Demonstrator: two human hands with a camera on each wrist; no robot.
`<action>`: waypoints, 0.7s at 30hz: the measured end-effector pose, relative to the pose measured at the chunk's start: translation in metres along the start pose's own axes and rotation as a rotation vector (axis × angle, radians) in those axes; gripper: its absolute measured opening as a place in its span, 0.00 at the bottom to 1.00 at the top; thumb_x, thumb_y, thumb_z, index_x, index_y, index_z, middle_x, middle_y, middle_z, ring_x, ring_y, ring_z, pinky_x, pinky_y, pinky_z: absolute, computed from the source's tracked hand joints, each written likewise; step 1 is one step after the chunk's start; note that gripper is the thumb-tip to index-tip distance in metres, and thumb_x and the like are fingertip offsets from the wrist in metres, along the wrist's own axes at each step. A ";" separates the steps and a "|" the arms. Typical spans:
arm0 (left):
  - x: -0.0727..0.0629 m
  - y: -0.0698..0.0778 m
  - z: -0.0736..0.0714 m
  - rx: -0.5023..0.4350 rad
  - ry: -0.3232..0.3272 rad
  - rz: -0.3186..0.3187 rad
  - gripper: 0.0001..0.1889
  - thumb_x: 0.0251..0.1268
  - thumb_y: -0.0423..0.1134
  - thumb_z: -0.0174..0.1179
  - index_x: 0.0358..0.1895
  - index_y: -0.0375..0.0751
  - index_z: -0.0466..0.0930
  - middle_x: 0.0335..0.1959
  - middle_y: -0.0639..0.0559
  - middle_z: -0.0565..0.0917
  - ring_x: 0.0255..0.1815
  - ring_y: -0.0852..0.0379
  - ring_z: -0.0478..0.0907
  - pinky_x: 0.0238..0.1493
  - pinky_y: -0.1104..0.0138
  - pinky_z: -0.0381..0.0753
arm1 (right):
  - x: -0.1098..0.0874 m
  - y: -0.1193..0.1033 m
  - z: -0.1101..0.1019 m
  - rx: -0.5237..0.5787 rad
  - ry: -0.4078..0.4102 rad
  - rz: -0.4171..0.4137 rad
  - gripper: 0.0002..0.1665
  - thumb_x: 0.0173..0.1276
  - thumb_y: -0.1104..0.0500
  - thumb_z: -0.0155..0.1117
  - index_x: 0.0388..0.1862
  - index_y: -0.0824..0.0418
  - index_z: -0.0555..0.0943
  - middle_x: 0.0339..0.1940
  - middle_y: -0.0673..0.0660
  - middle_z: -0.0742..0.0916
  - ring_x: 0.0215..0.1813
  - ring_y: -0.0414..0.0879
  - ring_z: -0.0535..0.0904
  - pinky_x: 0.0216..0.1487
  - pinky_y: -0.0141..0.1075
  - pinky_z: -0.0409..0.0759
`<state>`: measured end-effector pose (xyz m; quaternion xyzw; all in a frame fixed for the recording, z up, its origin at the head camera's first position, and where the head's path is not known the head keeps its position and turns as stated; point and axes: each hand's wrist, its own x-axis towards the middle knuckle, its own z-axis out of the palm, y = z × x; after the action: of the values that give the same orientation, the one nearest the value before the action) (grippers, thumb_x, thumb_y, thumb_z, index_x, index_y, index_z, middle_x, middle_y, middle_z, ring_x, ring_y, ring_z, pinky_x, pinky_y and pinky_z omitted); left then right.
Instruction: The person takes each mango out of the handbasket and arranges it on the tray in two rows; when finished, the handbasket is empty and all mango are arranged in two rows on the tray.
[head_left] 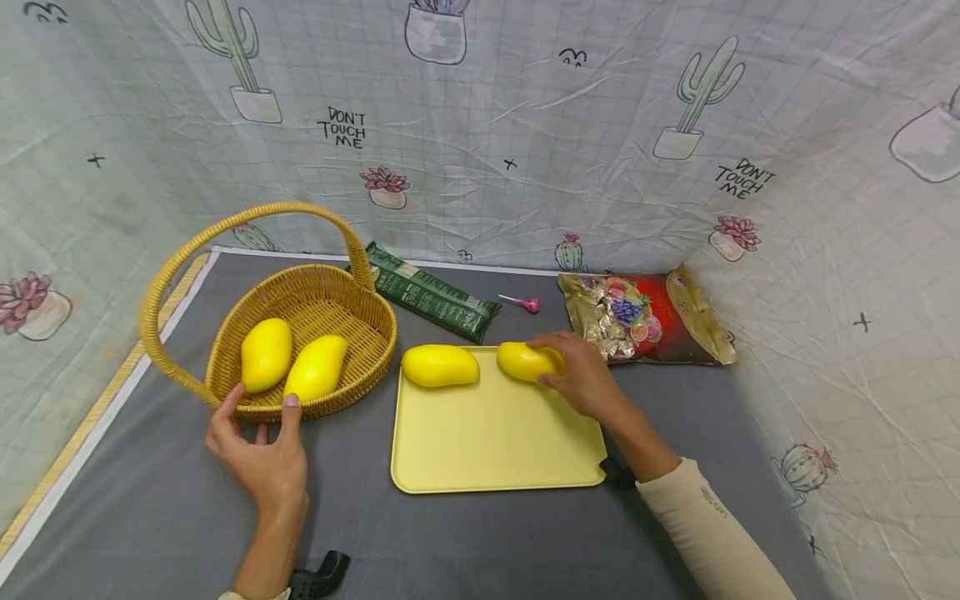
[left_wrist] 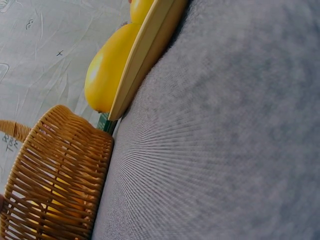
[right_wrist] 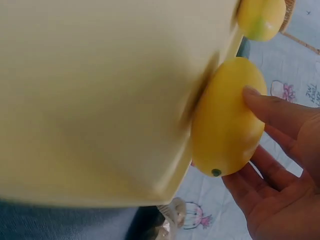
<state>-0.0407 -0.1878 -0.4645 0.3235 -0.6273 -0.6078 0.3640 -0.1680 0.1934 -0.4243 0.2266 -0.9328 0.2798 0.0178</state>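
A woven wicker basket (head_left: 360, 379) with a tall arched handle stands on the left and holds two yellow mangoes. My left hand (head_left: 262, 458) grips its near rim, thumb over the edge and some fingers below. A pale yellow tray (head_left: 495, 442) lies in the middle with two mangoes along its far edge. The left one (head_left: 440, 367) lies untouched. My right hand (head_left: 581, 375) holds the right mango (right_wrist: 230, 120) between thumb and fingers; in the right wrist view it is beside the tray's far edge. The left wrist view shows the basket's slatted side (left_wrist: 60, 175), with little of the hand visible.
Behind the tray lie a long green packet (head_left: 431, 292) and a small pink lollipop (head_left: 531, 305). A red and gold candy bag (head_left: 648, 317) sits at the back right, close to my right hand. A printed cloth (head_left: 480, 125) hangs behind the grey tabletop (head_left: 450, 542).
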 end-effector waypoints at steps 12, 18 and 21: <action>0.000 -0.002 0.000 -0.002 -0.002 0.007 0.34 0.68 0.35 0.72 0.76 0.53 0.70 0.77 0.53 0.58 0.80 0.57 0.56 0.82 0.49 0.59 | 0.001 -0.006 -0.003 -0.026 -0.008 -0.005 0.33 0.60 0.62 0.84 0.65 0.55 0.86 0.70 0.61 0.85 0.73 0.63 0.77 0.73 0.66 0.68; 0.000 -0.001 0.000 -0.014 -0.002 0.007 0.34 0.68 0.34 0.72 0.76 0.53 0.71 0.75 0.54 0.59 0.79 0.58 0.56 0.81 0.50 0.60 | 0.006 -0.036 -0.015 0.032 0.026 -0.088 0.33 0.62 0.60 0.83 0.66 0.54 0.86 0.70 0.58 0.85 0.73 0.60 0.77 0.73 0.62 0.71; 0.000 -0.001 0.000 -0.019 -0.004 0.002 0.34 0.68 0.34 0.72 0.76 0.52 0.71 0.76 0.53 0.59 0.80 0.58 0.56 0.82 0.49 0.59 | 0.012 -0.054 -0.017 0.066 0.034 -0.131 0.33 0.61 0.60 0.84 0.67 0.54 0.85 0.70 0.57 0.85 0.73 0.59 0.77 0.72 0.60 0.74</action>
<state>-0.0403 -0.1879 -0.4652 0.3182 -0.6224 -0.6140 0.3665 -0.1573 0.1576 -0.3804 0.2829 -0.9058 0.3122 0.0446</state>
